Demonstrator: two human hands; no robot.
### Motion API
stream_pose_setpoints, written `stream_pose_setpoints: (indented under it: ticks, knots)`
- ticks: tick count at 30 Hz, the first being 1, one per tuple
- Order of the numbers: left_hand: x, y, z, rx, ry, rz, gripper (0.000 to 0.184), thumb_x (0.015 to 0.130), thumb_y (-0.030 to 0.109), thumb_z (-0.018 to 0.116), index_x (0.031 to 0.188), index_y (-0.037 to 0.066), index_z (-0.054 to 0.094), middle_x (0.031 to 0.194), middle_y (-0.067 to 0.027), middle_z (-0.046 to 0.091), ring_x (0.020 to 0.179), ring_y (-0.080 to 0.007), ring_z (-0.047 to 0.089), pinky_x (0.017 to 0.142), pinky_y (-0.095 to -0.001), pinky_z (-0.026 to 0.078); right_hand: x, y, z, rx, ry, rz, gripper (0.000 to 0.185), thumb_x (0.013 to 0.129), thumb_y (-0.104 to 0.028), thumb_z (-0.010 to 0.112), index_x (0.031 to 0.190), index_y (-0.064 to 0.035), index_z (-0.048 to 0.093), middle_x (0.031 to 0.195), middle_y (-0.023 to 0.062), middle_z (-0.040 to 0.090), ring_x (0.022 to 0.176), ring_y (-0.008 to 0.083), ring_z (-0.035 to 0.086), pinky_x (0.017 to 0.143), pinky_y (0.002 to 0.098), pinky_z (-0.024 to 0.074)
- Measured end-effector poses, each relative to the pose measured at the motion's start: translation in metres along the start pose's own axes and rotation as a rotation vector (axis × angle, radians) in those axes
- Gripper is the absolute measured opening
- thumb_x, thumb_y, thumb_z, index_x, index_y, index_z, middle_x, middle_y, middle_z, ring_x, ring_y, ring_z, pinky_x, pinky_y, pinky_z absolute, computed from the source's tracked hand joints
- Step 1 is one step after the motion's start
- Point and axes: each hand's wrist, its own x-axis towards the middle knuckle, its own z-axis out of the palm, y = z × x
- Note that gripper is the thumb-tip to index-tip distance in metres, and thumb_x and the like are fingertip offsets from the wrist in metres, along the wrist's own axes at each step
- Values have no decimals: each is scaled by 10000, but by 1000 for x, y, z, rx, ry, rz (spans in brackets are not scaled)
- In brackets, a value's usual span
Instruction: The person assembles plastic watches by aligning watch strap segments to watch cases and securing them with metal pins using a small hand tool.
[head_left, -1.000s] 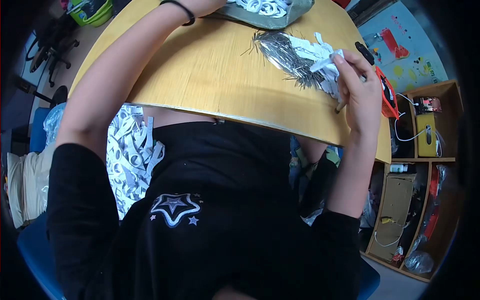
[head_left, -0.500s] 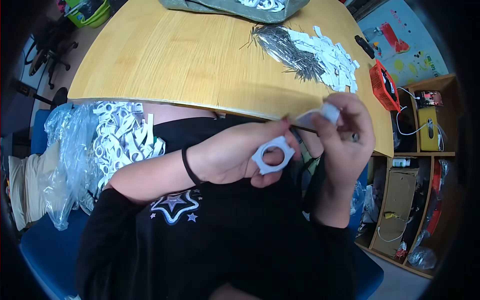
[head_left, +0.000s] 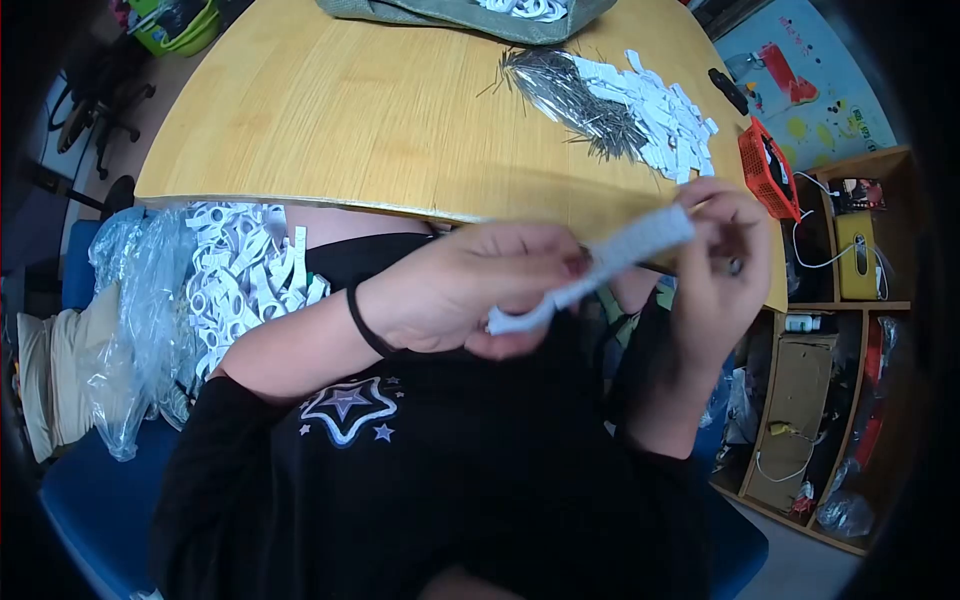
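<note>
Containers, as my head view lists them: one grey-green bag (head_left: 430, 12) at the table's (head_left: 330, 120) far edge, holding white rings (head_left: 525, 8); one orange-red basket (head_left: 757, 172) at the right edge, dark contents, too small for me to identify; one wooden shelf unit (head_left: 862, 308), compartments holding a yellow box (head_left: 857, 258), a white bottle (head_left: 802, 323) and a sheet of cardboard (head_left: 800, 400); one green tub (head_left: 190, 38) on the floor, something dark inside.

Loose stock: thin metal pins (head_left: 570, 95) heaped against flat white pieces (head_left: 655, 115) on the table; white ringed strips (head_left: 245, 280) piled below its near edge, at left.

Item in hand: one white strip (head_left: 630, 248), matt, narrow, motion-blurred, with a bent lower end. Location: between the hands, above the lap, just in front of the table's near edge. Long axis: slanting, upper end up and right towards the right hand (head_left: 725, 260), lower end down and left.

Grip: I have the left hand (head_left: 460, 290) pinching the strip near its lower end; the right hand's fingers are curled beside the upper end, and I cannot tell whether they grasp it.
</note>
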Motion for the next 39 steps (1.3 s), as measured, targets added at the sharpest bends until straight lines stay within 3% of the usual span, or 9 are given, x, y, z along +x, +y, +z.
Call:
stream_pose_setpoints:
  ticks: [1, 6, 17, 20, 28, 31, 34, 36, 39]
  knots:
    - [0, -1, 1, 134, 95, 128, 239, 1051, 220, 442, 973, 8, 521, 596, 1, 460, 423, -69, 450, 360, -197, 264, 2, -2, 0, -59, 109, 131, 163, 871, -2, 685, 987, -4, 572, 881, 49, 631, 674, 51, 546, 622, 188, 433]
    - [-2, -14, 5, 612, 319, 282, 259, 1061, 270, 434, 942, 49, 500, 616, 9, 475, 488, -50, 449, 450, -190, 313, -27, -13, 9, 243, -352, 459, 155, 852, -44, 751, 947, 18, 646, 696, -51, 563, 641, 1, 491, 568, 166, 344]
    - [-9, -16, 3, 730, 241, 265, 285, 1069, 288, 394, 1012, 27, 492, 733, 0, 500, 613, -53, 485, 561, -197, 382, -38, -9, 22, 434, -354, 523, 88, 909, 4, 674, 928, 37, 595, 786, 31, 651, 685, 24, 577, 612, 159, 422]
    - [-6, -22, 6, 694, 285, 367, 196, 1060, 217, 415, 1065, 36, 489, 708, -11, 554, 569, -66, 526, 543, -216, 426, -36, -15, 30, 584, -173, 430, 92, 912, 11, 664, 888, 34, 579, 802, 74, 668, 700, 60, 618, 614, 170, 452]
    - [-4, -25, 9, 771, 329, 477, 171, 1058, 167, 383, 1083, 12, 449, 759, -21, 528, 606, -69, 520, 567, -213, 428, -36, -6, 29, 191, -298, 85, 118, 834, 3, 748, 824, 33, 633, 792, 96, 662, 613, 77, 587, 537, 191, 417]
    - [-5, -25, 5, 811, 293, 442, 147, 1053, 149, 397, 1065, 13, 449, 718, -19, 524, 572, -75, 503, 550, -223, 423, -23, -15, 6, -37, -571, 224, 98, 798, -10, 762, 843, 17, 680, 812, 81, 651, 599, 82, 556, 526, 235, 410]
    - [-5, -27, 5, 725, 285, 421, 139, 1053, 156, 409, 1025, 22, 435, 691, -7, 496, 560, -69, 477, 541, -221, 405, -13, 5, -18, -137, -337, 410, 110, 812, -66, 743, 886, 8, 708, 810, 90, 632, 637, 122, 570, 566, 279, 434]
    - [-3, -27, 4, 615, 310, 428, 141, 1054, 160, 414, 1015, 25, 429, 689, -1, 480, 560, -66, 473, 542, -219, 404, 7, 11, -28, -640, -252, 149, 179, 851, -136, 717, 959, 7, 713, 835, 115, 618, 701, 206, 607, 644, 311, 468]
    - [-1, -29, 4, 554, 290, 442, 162, 1066, 184, 382, 1028, 27, 387, 741, -27, 409, 554, -95, 429, 524, -225, 349, 13, 39, -35, -709, -274, 59, 232, 849, -157, 723, 1013, 7, 708, 888, 126, 603, 777, 267, 614, 710, 329, 486]
